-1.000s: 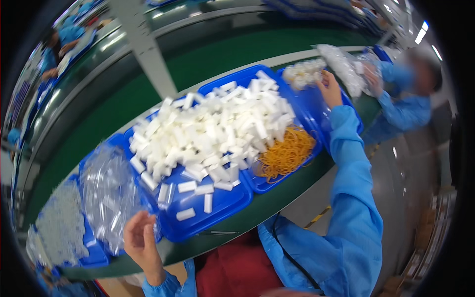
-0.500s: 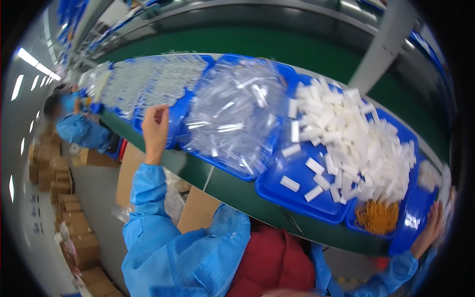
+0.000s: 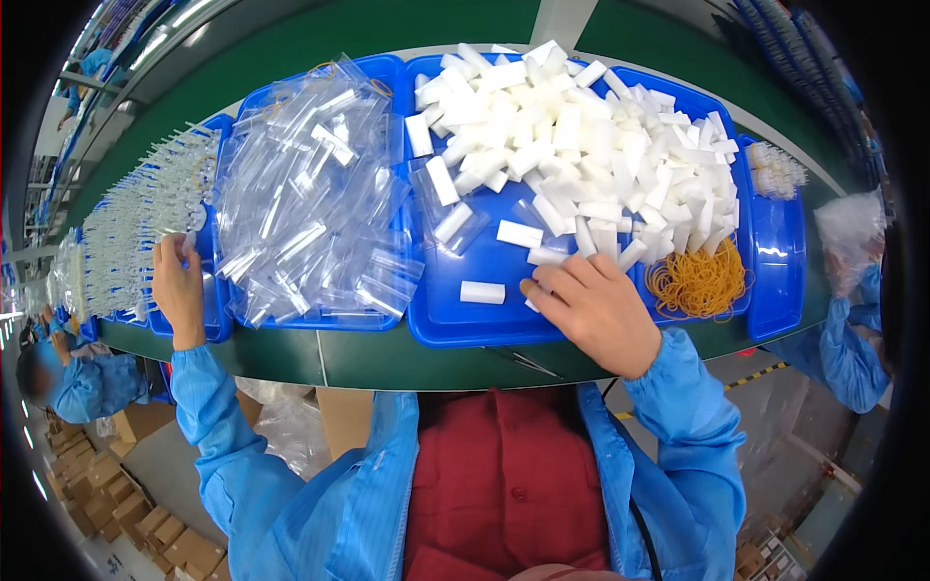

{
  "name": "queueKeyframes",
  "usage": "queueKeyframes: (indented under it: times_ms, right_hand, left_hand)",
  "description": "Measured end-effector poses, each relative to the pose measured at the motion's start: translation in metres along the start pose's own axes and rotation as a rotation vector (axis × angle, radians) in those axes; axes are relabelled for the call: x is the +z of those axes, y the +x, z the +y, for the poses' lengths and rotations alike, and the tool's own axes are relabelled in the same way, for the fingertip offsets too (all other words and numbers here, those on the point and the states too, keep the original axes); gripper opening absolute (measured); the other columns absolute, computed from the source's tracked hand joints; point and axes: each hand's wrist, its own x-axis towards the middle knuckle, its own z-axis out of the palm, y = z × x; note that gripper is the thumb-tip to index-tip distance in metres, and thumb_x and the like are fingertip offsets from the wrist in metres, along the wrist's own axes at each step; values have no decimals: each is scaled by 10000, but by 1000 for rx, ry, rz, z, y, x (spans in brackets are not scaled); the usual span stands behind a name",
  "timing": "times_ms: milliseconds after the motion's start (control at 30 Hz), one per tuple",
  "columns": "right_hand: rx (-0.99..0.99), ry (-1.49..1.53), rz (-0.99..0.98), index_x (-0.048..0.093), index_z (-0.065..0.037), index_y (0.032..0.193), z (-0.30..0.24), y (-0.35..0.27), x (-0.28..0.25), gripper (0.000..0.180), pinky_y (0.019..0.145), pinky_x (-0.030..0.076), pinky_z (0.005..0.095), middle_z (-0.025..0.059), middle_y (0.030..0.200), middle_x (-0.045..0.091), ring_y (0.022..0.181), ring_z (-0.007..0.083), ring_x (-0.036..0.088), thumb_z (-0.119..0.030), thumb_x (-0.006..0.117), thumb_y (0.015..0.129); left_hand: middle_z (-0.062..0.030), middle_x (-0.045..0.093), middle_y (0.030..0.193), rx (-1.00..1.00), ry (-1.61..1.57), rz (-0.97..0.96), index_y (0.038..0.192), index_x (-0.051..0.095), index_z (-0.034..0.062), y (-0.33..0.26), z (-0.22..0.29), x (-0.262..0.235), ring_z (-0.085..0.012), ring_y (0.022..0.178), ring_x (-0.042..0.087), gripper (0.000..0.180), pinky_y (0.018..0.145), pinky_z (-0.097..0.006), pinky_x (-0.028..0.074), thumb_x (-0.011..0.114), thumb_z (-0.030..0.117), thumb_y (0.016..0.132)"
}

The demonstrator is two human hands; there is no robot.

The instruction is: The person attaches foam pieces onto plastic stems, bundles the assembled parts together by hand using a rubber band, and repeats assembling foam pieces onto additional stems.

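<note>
At the bottom of the frame is a red shirt (image 3: 504, 474) under an open blue coat (image 3: 300, 513). Just past it is the green bench (image 3: 436, 373), with a thin tool (image 3: 528, 362) near its front edge. The right hand (image 3: 603, 315), right of the middle, bends over white blocks (image 3: 591, 145) in a blue tray (image 3: 448, 315); its thumb and fingers look narrow, but I cannot tell if they hold one. The left hand (image 3: 181, 290), at the left, has its fingertips close together by clear sticks (image 3: 145, 218); I cannot tell if it holds any. Clear bags (image 3: 310, 203) lie between the hands. Orange bands (image 3: 697, 286) are at the right. The blocks heap up to the top middle. Small pale bits (image 3: 775, 172) sit at the upper right. Near the right edge is another person (image 3: 852, 358)
</note>
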Motion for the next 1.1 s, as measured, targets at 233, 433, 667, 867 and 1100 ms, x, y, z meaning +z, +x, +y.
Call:
queueKeyframes:
  times_ms: [233,433,667,867,1100]
  right_hand:
    - [109,461,162,613,-56,973,7,10,-1,307,801,476,351,68,1030,620,927,244,588,23,692,688]
    - [480,1303,346,551,-61,1093,-14,9,20,270,777,520,311,108,1084,665,899,172,639,-8,702,876]
    - [924,1870,399,506,-73,1316,-25,17,1,410,691,515,257,113,918,699,771,123,643,-206,678,969]
    - [999,1892,529,546,-62,1263,-24,4,6,341,668,516,252,108,907,704,743,121,644,-220,662,984]
    - [893,1823,426,585,-19,1168,-28,3,10,273,626,524,252,89,854,701,705,117,642,-205,663,983]
  left_hand:
    - [-61,681,1071,-330,-748,90,1090,608,20,-28,-4,-21,-88,846,623,168,712,-240,500,669,78,944]
    - [-132,640,1113,-21,-956,378,1096,572,18,-54,86,-90,-175,921,646,231,792,-272,529,670,-46,896]
    - [-131,693,1012,368,-1620,-344,1015,638,55,-111,241,-96,-250,937,683,328,811,-338,539,782,-89,758]
    - [-157,707,1040,462,-1721,-502,1027,576,62,-118,263,-96,-223,949,673,313,824,-343,522,750,-80,809]
    - [-154,704,1027,430,-1671,-509,1034,552,65,-119,263,-96,-225,947,674,331,824,-350,523,750,-78,811]
